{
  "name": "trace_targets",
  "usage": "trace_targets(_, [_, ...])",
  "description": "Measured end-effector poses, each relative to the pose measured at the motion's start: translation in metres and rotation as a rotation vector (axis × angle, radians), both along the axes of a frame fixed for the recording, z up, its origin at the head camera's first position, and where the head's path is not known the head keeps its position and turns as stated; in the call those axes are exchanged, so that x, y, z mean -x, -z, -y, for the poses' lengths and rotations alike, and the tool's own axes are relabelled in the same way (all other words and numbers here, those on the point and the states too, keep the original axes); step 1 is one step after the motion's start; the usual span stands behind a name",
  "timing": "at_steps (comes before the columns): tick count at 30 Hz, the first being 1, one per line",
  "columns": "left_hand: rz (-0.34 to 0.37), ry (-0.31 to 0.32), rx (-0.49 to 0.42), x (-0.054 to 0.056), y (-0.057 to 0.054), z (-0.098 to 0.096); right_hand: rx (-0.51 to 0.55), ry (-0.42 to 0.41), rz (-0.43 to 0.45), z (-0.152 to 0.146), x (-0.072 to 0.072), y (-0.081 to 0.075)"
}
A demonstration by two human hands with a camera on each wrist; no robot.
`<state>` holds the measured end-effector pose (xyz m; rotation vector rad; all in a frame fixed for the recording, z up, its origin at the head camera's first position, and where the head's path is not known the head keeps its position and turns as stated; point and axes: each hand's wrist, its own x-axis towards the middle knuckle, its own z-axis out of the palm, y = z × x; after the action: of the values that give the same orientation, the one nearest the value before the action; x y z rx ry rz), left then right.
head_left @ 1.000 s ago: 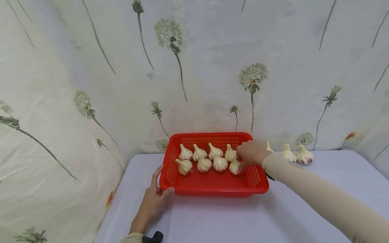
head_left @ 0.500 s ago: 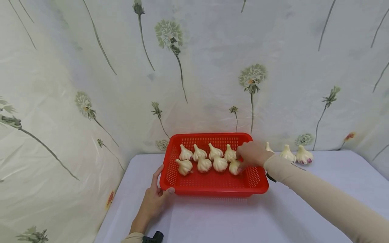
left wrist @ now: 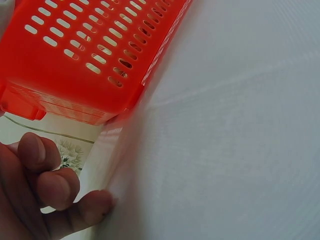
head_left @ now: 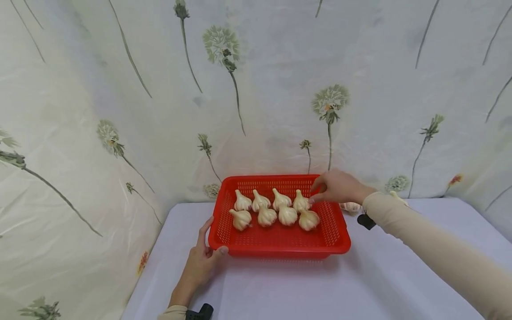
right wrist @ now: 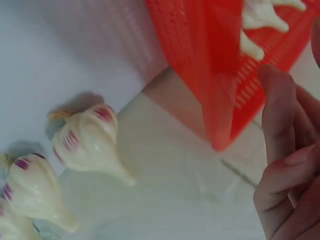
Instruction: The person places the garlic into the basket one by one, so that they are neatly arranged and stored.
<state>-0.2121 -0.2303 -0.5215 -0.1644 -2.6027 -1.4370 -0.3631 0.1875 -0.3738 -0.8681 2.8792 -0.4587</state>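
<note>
A red plastic basket (head_left: pixel 280 243) with slotted sides holds several garlic bulbs in two rows. My left hand (head_left: pixel 203 262) holds its front left corner, thumb at the front rim and index finger along the left side. In the left wrist view the other fingers (left wrist: pixel 52 187) curl beside the basket wall. My right hand (head_left: pixel 340 186) hovers over the basket's back right corner, fingertips close to the last back-row garlic bulb (head_left: pixel 301 201) and holding nothing. Just in front of that bulb lies another garlic bulb (head_left: pixel 309 220).
More garlic bulbs (right wrist: pixel 90 142) stand in a line on the white-covered table (head_left: pixel 288 289), right of the basket; the right arm and sleeve (head_left: pixel 432 244) partly hide them in the head view. A dandelion-print cloth (head_left: pixel 264 111) hangs close behind the basket.
My right hand has let go of the front-row garlic bulb at the right and moved up and back toward the rear corner of the basket. The left hand keeps its place.
</note>
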Motion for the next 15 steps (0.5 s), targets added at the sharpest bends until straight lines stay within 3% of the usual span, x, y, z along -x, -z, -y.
trace_targets(4, [0.007,-0.004,-0.002,0.0,-0.001,0.001,0.051,0.084,0.006,-0.019,0.005,-0.011])
trace_targets(7, [0.011,-0.008,-0.002,-0.001,-0.001,0.001,0.03,0.156,-0.003,-0.034,0.009,-0.012])
trace_targets(11, [0.007,-0.009,-0.006,0.0,0.0,0.0,-0.014,0.247,0.002,-0.055,0.01,-0.004])
trace_targets(15, [-0.009,-0.008,-0.001,0.0,0.002,-0.001,-0.023,0.308,0.061,-0.072,0.008,0.008])
